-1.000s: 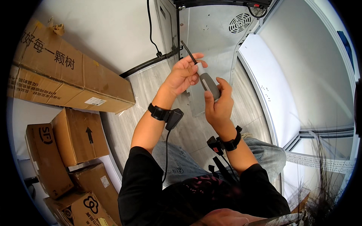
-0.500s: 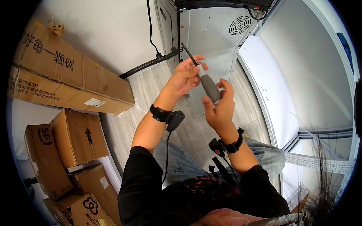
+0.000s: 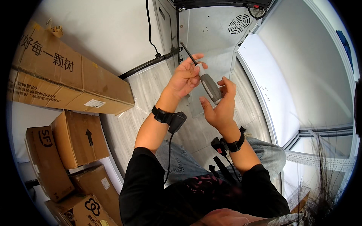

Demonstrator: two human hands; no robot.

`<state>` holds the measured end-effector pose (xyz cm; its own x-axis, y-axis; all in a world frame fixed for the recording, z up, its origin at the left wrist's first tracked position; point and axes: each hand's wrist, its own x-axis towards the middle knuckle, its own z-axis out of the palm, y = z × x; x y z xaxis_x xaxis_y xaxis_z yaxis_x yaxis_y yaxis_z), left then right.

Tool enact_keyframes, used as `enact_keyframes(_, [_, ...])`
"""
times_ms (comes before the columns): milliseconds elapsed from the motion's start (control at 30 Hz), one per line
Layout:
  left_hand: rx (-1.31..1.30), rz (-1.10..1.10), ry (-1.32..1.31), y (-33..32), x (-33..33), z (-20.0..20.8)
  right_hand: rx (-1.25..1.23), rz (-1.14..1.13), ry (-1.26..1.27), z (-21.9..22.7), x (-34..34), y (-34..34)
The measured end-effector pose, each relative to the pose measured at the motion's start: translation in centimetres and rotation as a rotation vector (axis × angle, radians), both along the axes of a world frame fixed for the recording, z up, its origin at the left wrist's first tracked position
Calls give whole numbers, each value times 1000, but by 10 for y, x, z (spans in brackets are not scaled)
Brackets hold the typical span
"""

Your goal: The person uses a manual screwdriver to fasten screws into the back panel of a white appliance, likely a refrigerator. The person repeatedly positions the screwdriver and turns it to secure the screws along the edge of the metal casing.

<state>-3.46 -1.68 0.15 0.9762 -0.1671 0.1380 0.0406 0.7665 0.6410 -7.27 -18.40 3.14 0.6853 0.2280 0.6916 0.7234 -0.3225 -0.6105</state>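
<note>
My left hand (image 3: 184, 80) pinches a screwdriver (image 3: 210, 88) by the white collar between its grey handle and its dark shaft. The tool slants, its tip pointing up and to the left in front of a grey metal panel (image 3: 211, 41). Around the butt of the handle, my right hand (image 3: 221, 111) is open, with its thumb held away on the left and its fingers spread on the right. Whether its palm or fingers touch the handle, I cannot tell.
The metal panel, with a round vent, belongs to a tall cabinet under a black top. A black cable (image 3: 151, 34) hangs left of it. Several cardboard boxes (image 3: 81, 139) are stacked at the left. White panels (image 3: 269, 86) stand on the right, beside the wooden floor (image 3: 151, 84).
My right thumb has moved left, off the handle, and the right fingers have loosened. The screwdriver's handle has turned slightly, showing a pale strip. My left hand keeps its pinch.
</note>
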Motion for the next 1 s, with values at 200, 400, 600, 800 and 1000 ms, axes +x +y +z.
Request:
enact_keyframes(200, [-26, 74, 118, -14, 0, 1, -107, -18, 42, -10, 0, -3])
enact_keyframes(400, [-84, 13, 41, -5, -5, 8, -98, 0, 348, -3, -6, -5])
enact_keyframes(600, [-57, -14, -41, -2, -2, 2, -108, -54, -146, -8, 7, 2])
enact_keyframes(800, [227, 203, 76, 18, 7, 10, -5, -122, 282, 9, 1, 2])
enact_keyframes(1000, [335, 302, 82, 25, 17, 5, -129, -193, 182, 9, 12, -8])
